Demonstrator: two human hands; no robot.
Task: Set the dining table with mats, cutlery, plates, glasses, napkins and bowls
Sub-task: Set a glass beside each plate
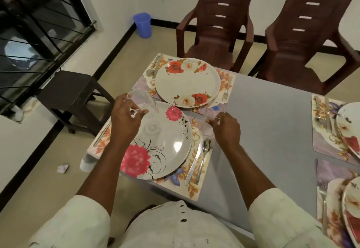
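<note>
Above the near plate [161, 140], left hand [126, 119] gripping a tilted glass [143, 100], right hand [226, 128] another.

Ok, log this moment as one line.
stage: placing glasses | left hand: holds tilted clear glass over pink-flower plate | right hand: holds second clear glass at placemat

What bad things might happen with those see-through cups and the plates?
1. The left hand holds clear cups tilted over the pink-flower plate; one might slip and drop onto it.
2. That plate and its mat overhang the table edge, so a nudge from an arm could tip them to the floor.
3. The right hand holds another clear cup just above the spoon; set down there, it may wobble.
</note>
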